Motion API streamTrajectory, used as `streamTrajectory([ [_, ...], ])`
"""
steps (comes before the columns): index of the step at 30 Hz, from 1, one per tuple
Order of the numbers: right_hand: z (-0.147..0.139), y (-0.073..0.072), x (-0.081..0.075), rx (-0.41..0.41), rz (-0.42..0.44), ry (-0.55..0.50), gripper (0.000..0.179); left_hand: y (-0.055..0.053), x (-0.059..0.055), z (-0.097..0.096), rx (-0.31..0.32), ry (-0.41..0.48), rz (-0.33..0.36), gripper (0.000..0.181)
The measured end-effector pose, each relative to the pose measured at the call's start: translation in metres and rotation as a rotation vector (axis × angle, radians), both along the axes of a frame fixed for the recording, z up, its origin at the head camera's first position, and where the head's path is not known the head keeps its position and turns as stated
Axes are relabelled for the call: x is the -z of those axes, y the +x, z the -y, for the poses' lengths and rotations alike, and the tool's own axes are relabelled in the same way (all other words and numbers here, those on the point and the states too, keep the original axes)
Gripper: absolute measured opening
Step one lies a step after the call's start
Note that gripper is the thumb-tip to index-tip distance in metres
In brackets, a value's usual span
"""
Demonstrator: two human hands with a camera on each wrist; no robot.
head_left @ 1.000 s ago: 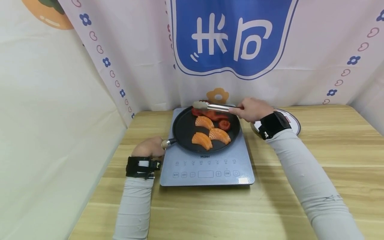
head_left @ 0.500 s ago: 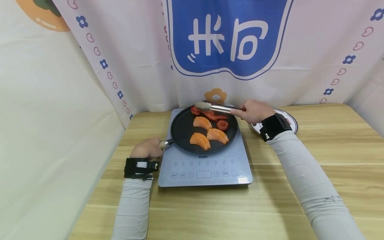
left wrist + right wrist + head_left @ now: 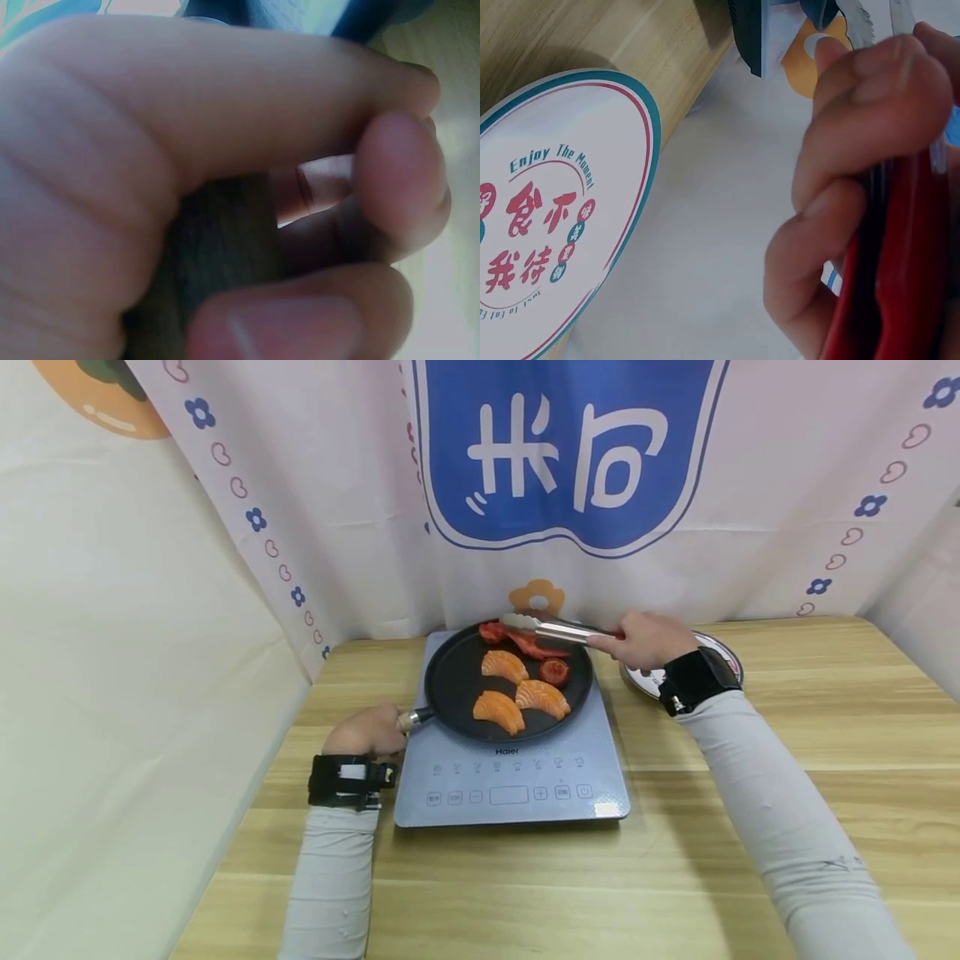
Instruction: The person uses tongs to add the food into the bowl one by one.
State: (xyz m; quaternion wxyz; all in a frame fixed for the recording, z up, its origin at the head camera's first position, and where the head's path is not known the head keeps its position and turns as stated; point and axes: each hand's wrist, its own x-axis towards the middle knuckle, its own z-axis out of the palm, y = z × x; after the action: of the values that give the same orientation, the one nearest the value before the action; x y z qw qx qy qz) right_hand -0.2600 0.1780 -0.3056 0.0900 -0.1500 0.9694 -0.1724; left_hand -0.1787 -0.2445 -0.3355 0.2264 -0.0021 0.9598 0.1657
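Observation:
In the head view, my left hand (image 3: pixel 366 731) grips the light handle (image 3: pixel 412 719) of a black frying pan (image 3: pixel 450 685). Dark and blurred, part of the handle shows between the curled fingers in the left wrist view. My right hand (image 3: pixel 654 641) holds metal tongs (image 3: pixel 564 631) with red handles (image 3: pixel 907 262). Their tips lie over a long red piece of food (image 3: pixel 534 646) at the pan's back; whether they pinch it, I cannot tell. Three orange salmon slices (image 3: pixel 504 666) lie in the pan's middle and front. A round red slice, like tomato (image 3: pixel 554 672), lies right of them.
The pan stands on a pale blue induction cooker (image 3: pixel 517 814) on a wooden table (image 3: pixel 510 893). Partly behind my right wrist, a white plate (image 3: pixel 615 135) with a green rim and red lettering stands at right. A printed cloth (image 3: pixel 360 527) hangs along the table's back edge.
My right hand and the tongs have shifted a little to the right along the pan's back, showing more red food at its left end. The left hand keeps its grip.

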Motion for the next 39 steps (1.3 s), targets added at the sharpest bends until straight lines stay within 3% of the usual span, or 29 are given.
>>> streamTrajectory([
  [13, -0.005, 0.021, -0.006, 0.009, -0.053, 0.039, 0.059, -0.001, 0.000, 0.000, -0.006, -0.010, 0.004, 0.006],
  [22, -0.005, 0.036, -0.007, 0.011, -0.174, 0.114, 0.056, 0.001, -0.001, 0.001, 0.008, -0.009, -0.002, 0.008],
  [39, -0.012, 0.074, -0.013, 0.059, -0.208, 0.174, 0.060, 0.000, -0.001, 0.000, 0.002, -0.006, -0.001, 0.003],
])
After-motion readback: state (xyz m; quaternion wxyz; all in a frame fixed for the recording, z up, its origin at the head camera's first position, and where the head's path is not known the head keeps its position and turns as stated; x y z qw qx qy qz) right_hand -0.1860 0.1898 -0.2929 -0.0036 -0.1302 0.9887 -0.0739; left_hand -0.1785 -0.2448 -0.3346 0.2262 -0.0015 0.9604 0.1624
